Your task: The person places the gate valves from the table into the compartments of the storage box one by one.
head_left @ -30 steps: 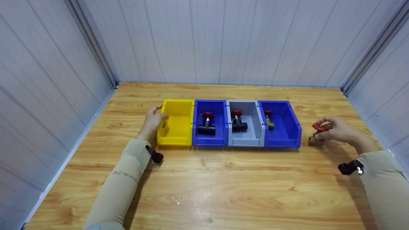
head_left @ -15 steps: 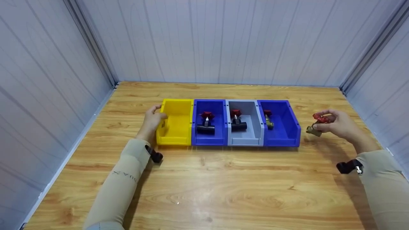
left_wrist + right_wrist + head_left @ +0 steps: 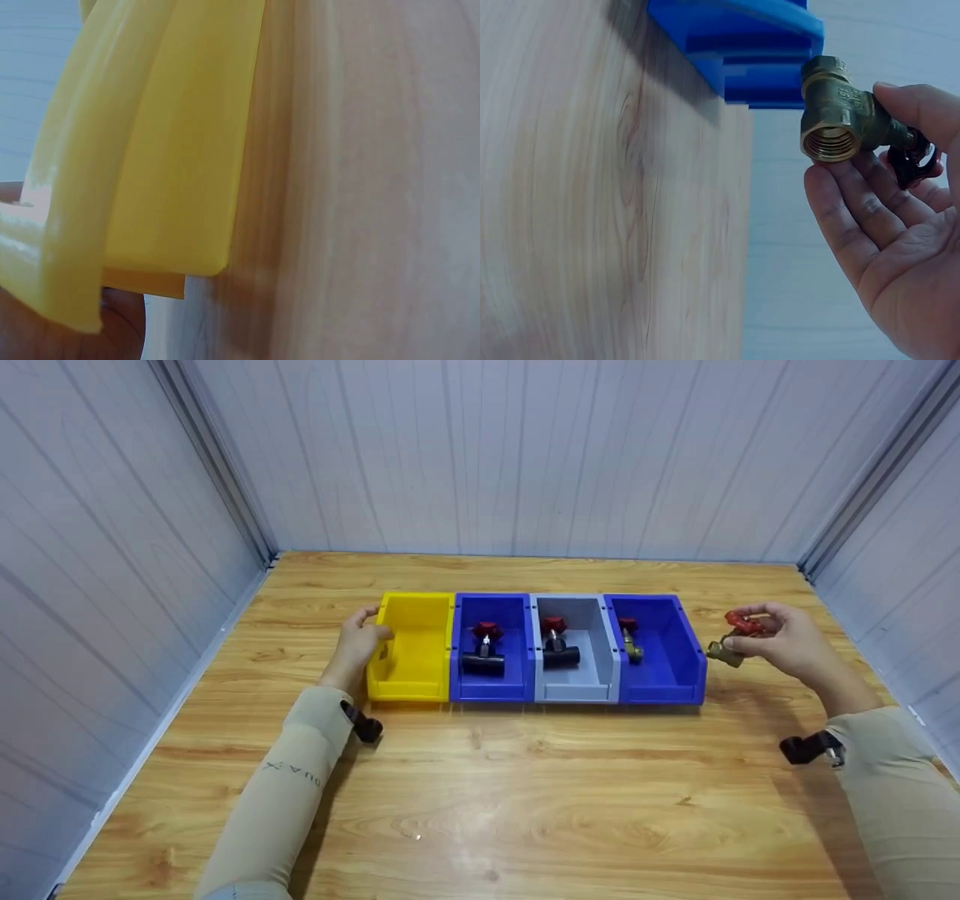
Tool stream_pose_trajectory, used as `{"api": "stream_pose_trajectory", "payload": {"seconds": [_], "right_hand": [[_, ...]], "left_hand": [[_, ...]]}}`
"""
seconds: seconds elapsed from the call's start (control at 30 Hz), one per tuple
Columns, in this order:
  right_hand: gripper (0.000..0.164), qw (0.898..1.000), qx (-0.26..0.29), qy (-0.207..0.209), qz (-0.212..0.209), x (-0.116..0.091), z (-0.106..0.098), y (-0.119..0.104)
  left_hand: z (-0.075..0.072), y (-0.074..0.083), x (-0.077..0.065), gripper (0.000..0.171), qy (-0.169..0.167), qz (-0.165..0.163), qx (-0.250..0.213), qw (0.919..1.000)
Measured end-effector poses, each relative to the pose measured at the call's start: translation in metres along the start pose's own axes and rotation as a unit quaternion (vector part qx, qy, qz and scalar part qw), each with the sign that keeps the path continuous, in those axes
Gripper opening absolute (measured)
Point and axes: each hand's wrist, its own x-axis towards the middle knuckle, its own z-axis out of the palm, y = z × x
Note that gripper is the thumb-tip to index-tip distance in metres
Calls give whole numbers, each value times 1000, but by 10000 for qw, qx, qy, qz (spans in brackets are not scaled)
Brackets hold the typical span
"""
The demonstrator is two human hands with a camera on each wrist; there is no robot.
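Note:
My right hand [image 3: 787, 643] holds a brass gate valve [image 3: 832, 112] with a red handwheel [image 3: 742, 624], raised off the table just right of the right-hand blue bin [image 3: 664, 641]. In the right wrist view the thumb presses the valve from one side and the fingers support it from the other; its threaded opening shows. My left hand [image 3: 358, 649] grips the left wall of the yellow bin [image 3: 416, 649], thumb over the rim and fingers outside. No parts lie in the yellow bin. Another brass valve [image 3: 632, 647] with a red handwheel lies in the right-hand blue bin.
Between the outer bins stand a second blue bin [image 3: 491, 691] and a grey bin [image 3: 576, 692], joined in one row. Each contains a black tee-shaped valve [image 3: 484, 663] with a red handle. White panel walls [image 3: 510, 457] enclose the wooden table [image 3: 540, 802].
My right hand has lifted the brass gate valve from the table and carried it up and left, close to the right-hand blue bin. The left hand stays on the yellow bin.

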Motion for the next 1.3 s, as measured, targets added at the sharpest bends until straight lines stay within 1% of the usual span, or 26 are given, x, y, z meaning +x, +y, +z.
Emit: {"api": "stream_pose_trajectory", "payload": {"seconds": [0.23,0.43,0.57,0.63,0.73,0.87,1.0,1.23,1.3], "right_hand": [[49,9990,258,283,-239,0,4,-8],[57,9969,409,481,-474,-3,9,-17],[58,9952,540,548,-599,-3,13,-22],[60,9954,531,546,-580,-2,14,-25],[60,9969,486,478,-397,-1,16,-28],[50,9976,509,411,-217,-1,19,-33],[41,9973,531,447,-247,-1,21,-38],[39,9956,658,553,-378,0,25,-45],[38,9949,712,577,-417,0,26,-48]], "left_hand": [[0,2,-1,62,-25,-154,-109,9998],[1,1,-1,66,-31,-158,-107,9998],[0,1,-2,68,-77,-222,-58,9997],[0,0,-2,69,-115,-224,-32,9997],[0,0,-2,68,-137,-166,-60,9997],[0,-1,-1,67,-159,-75,-82,9998],[-1,0,-2,67,-159,-116,-71,9998],[-2,0,-4,64,-191,-114,-152,9996],[-2,0,-5,63,-199,-161,-193,9995]]}}
